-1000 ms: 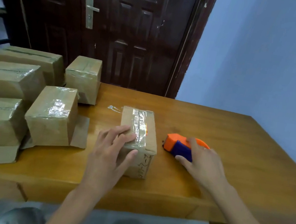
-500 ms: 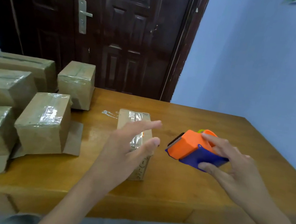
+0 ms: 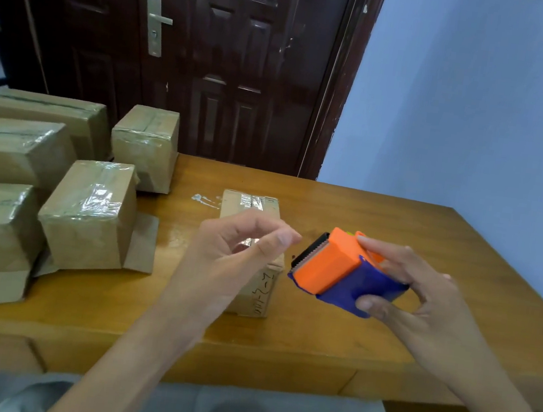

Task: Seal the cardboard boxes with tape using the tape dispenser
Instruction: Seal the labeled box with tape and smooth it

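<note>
My right hand point(image 3: 424, 295) holds the tape dispenser point(image 3: 340, 273) off the surface point(image 3: 398, 229): thumb under the blue body, fingers over the orange housing. The grip is closed round the tool. Its serrated cutter edge point(image 3: 308, 254) points left, toward my left hand point(image 3: 232, 256).

My left hand hovers just beside that edge, thumb and forefinger drawn close together in a narrow pinch with nothing visibly between them. Whether a tape end is already caught there I cannot tell; clear film would not show at this distance.

Directly below and beyond the left hand stands the small cardboard box point(image 3: 252, 289), upright on the surface, its long axis running away from me. One strip of tape point(image 3: 250, 200) already lies along that axis on its top face.

Judgement: the next move turns on the gap between pinch and cutter. The left hand is nearer the tape end; the box lies left of and below the dispenser.

Farther left, well apart from both hands, sits a group of taped boxes point(image 3: 89, 213).
</note>
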